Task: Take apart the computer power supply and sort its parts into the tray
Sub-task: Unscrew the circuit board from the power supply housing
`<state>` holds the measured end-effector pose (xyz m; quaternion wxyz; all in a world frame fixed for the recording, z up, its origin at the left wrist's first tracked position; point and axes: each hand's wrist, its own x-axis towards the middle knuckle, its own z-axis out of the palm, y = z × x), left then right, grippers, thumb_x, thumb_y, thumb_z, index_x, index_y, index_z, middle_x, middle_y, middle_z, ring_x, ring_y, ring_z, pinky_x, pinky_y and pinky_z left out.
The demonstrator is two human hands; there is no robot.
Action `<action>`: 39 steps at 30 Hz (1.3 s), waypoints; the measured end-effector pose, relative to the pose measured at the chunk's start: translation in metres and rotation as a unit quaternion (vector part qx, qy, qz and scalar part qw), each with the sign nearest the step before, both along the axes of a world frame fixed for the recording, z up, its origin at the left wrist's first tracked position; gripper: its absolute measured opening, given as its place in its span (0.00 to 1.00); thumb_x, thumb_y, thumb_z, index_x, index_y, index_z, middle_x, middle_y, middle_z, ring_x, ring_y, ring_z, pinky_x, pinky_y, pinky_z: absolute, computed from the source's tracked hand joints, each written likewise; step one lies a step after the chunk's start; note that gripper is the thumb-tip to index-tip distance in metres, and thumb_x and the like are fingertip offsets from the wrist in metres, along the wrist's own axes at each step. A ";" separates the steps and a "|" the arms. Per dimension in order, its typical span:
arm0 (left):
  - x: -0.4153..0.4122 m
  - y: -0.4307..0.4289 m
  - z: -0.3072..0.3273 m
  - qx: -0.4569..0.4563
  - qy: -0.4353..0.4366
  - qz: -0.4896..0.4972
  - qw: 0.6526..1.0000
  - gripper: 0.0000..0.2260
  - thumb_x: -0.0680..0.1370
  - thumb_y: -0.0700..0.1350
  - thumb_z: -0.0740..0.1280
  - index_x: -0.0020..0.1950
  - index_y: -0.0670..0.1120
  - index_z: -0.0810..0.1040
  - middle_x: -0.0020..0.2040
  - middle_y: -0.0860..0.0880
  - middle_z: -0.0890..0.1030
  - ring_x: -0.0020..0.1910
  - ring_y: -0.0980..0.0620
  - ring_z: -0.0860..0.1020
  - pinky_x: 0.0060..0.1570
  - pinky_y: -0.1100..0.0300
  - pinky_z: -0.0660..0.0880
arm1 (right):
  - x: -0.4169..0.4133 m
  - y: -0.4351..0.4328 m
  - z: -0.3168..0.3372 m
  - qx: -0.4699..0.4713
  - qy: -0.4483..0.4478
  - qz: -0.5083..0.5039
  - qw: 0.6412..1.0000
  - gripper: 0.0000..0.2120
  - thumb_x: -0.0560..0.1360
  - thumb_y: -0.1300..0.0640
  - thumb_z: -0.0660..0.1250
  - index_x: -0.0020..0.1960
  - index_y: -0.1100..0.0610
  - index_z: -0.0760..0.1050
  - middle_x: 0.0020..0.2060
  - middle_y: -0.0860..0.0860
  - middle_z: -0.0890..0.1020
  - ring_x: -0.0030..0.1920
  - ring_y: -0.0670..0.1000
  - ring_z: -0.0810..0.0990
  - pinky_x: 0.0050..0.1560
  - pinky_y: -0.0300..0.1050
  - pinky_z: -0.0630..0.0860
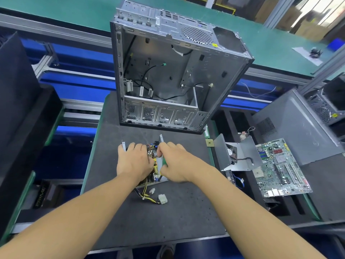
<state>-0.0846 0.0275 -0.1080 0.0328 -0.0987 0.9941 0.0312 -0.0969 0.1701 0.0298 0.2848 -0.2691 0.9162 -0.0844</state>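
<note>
Curls the right fingers (162,149) tight round a green-handled tool (164,163), tip buried somewhere in the guts, can't tell on what. Bunches the left fingers (139,149) close together and bends them down over the wiring of the open power supply (153,153), gripping it. Puts left hand (133,163) and right hand (177,165) side by side right on top of it, nearly touching. Sits mid-mat on the black mat (149,221), with its yellow-and-black cable bundle (145,192) and white plugs (162,199) trailing toward the near edge. Further back, shows a gutted PC case (168,71) standing open at the mat's far end. Off right, shows a small CPU chip (209,142), a bent metal cover with a fan (240,156), and a green motherboard (280,169) lying over the black compartmented tray (248,202).
</note>
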 end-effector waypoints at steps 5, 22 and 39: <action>0.001 -0.002 -0.001 0.002 -0.004 -0.009 1.000 0.17 0.78 0.55 0.51 0.61 0.52 0.73 0.59 0.56 0.77 0.61 0.53 0.72 0.61 0.45 0.64 | 0.007 0.001 -0.003 0.027 0.078 0.008 0.997 0.13 0.79 0.49 0.59 0.60 0.54 0.65 0.55 0.53 0.69 0.55 0.57 0.70 0.47 0.52 0.71; 0.000 -0.001 -0.001 0.002 -0.001 -0.009 1.000 0.18 0.77 0.55 0.51 0.60 0.53 0.75 0.59 0.56 0.78 0.62 0.53 0.73 0.60 0.45 0.63 | 0.008 -0.003 -0.007 0.025 0.090 -0.039 0.995 0.15 0.81 0.44 0.55 0.59 0.54 0.64 0.50 0.53 0.67 0.47 0.59 0.70 0.42 0.52 0.67; 0.000 0.000 -0.001 0.003 0.002 0.002 1.000 0.17 0.79 0.55 0.52 0.59 0.52 0.75 0.59 0.56 0.79 0.62 0.53 0.73 0.62 0.44 0.63 | 0.005 -0.002 -0.006 0.053 0.094 -0.045 0.993 0.17 0.82 0.44 0.54 0.63 0.56 0.63 0.52 0.55 0.66 0.48 0.58 0.68 0.43 0.52 0.67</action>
